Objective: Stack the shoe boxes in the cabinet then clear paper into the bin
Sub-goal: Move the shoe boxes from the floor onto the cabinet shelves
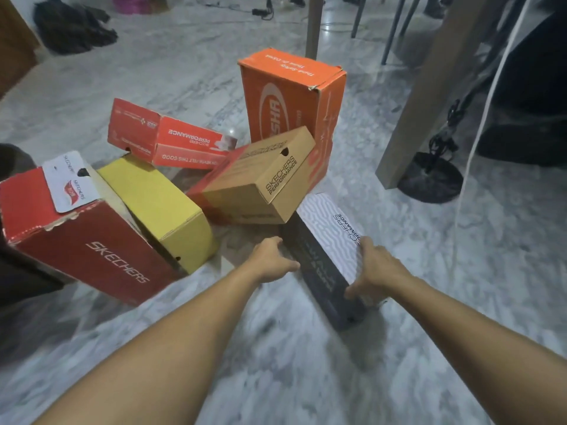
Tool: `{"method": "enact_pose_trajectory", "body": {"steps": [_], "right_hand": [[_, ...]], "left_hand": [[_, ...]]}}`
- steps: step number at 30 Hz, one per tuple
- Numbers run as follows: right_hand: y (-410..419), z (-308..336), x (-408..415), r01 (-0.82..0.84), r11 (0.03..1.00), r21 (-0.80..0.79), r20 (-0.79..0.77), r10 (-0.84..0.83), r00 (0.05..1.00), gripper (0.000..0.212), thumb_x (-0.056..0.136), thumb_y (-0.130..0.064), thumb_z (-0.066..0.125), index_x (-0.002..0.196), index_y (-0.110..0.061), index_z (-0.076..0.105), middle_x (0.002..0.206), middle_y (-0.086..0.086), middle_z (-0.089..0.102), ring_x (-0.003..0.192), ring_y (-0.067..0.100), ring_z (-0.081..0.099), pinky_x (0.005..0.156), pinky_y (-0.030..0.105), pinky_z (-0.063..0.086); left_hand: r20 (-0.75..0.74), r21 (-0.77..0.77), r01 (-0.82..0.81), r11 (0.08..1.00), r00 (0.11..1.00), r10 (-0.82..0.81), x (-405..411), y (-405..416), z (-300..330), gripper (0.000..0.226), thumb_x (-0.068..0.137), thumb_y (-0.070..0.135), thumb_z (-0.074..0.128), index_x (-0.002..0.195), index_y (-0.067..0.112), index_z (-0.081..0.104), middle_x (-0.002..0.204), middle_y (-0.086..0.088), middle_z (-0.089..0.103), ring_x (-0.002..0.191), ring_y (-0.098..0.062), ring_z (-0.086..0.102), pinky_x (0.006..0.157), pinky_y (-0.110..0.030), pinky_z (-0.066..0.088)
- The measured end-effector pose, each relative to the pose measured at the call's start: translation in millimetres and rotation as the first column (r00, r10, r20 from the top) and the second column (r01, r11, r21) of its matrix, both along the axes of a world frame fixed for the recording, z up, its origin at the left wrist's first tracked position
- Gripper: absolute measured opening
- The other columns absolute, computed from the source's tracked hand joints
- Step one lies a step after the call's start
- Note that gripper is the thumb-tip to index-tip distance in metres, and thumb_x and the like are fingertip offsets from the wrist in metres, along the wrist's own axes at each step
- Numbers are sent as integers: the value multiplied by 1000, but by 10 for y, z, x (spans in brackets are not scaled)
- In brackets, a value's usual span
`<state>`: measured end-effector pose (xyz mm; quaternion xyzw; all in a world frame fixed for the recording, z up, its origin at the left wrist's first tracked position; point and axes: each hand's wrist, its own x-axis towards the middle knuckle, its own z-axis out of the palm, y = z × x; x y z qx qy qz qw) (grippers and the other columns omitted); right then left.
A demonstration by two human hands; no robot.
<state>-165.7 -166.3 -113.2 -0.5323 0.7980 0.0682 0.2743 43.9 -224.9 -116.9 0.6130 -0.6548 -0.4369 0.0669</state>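
**Both hands on the grey shoe box amid 7 boxes on the floor**

The marble floor (306, 378) fills the view, grey-veined and blurred near the bottom edge. At 12 o'clock of the pile the tall orange box (288, 96) stands upright on end. At 9 o'clock lies the dark red Skechers box (92, 240), tilted, its white label facing up. Leaning on its right side is the yellow box (159, 207). At 11 o'clock a smaller red box (165, 139) rests tipped across the yellow one's far end. In the centre the brown cardboard box (260, 179) sits tilted on another red box (211, 191), which is mostly hidden, and its lower corner overlaps the grey box.

The grey shoe box (325, 253), with a white patterned lid, lies on the floor at 5 o'clock of the pile. The left hand (270, 256) presses against its dark long side, fingers bent onto it. The right hand (374, 271) grips the near corner, fingers over the lid edge and thumb on the dark side.

At 2 o'clock a wooden table leg (429, 96) slants down beside a round black stand base (429, 179).
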Motion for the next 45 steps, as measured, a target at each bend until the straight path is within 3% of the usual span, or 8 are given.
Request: {"method": "enact_pose_trajectory", "body": {"steps": [6,13,19,25,28,37,41,45], "right_hand": [[306,76,-437,-153,965,212,71,141,987,109,45,-25,91,134,-27,28,127,-4,35,99,29,53,49,52,58],[338,41,-670,-231,950,210,110,212,971,118,55,-21,87,152,-36,21,161,2,17,140,27,33,109,36,38],[418,9,-818,190,979,70,274,-202,940,109,55,-18,91,146,-21,31,137,10,44,112,26,51,86,37,51],[640,-178,-768,647,758,74,525,-582,621,100,52,-38,92,127,0,40,106,15,60,88,31,63,59,51,59],[692,-190,-658,730,678,-86,517,-596,615,84,62,-41,88,118,-4,38,108,11,57,93,31,62,68,47,59],[621,566,-406,513,766,-387,520,-279,808,62,66,-38,86,119,-22,59,107,2,67,91,23,64,79,37,54],[602,1084,-197,364,833,-417,583,-62,810,98,54,-39,94,136,-24,44,118,-4,59,99,17,64,74,35,56],[581,1653,108,234,825,-513,598,148,788,83,56,-27,94,122,-33,45,114,-9,60,93,2,62,78,26,52]], "left_hand": [[1,84,-60,995,998,60,73,119,-303,80,77,30,77,142,9,35,144,-3,42,130,-26,44,97,-32,44],[-146,256,-161,953,968,203,237,366,-540,57,84,34,72,131,7,54,127,-6,61,111,-24,60,94,-36,50],[-190,249,-256,934,933,307,325,516,-561,49,87,16,69,132,7,52,118,-5,61,103,-19,59,85,-29,45],[-259,249,-239,938,917,302,308,659,-510,47,81,-5,68,126,7,58,112,-5,64,97,-16,58,62,-13,42],[-306,234,-207,950,912,274,269,720,-426,46,80,-5,70,121,13,62,105,-2,67,92,-13,60,61,-9,41],[-420,54,-305,951,857,299,556,758,316,23,85,22,72,108,21,68,83,10,62,73,-4,55,59,-21,43],[-452,-38,-356,934,840,302,820,817,780,26,83,24,74,109,18,69,85,6,66,78,-11,61,70,-34,55],[-497,-182,-436,881,814,300,1149,870,1296,32,84,21,74,115,21,67,87,13,66,72,4,58,58,-11,46]]}}
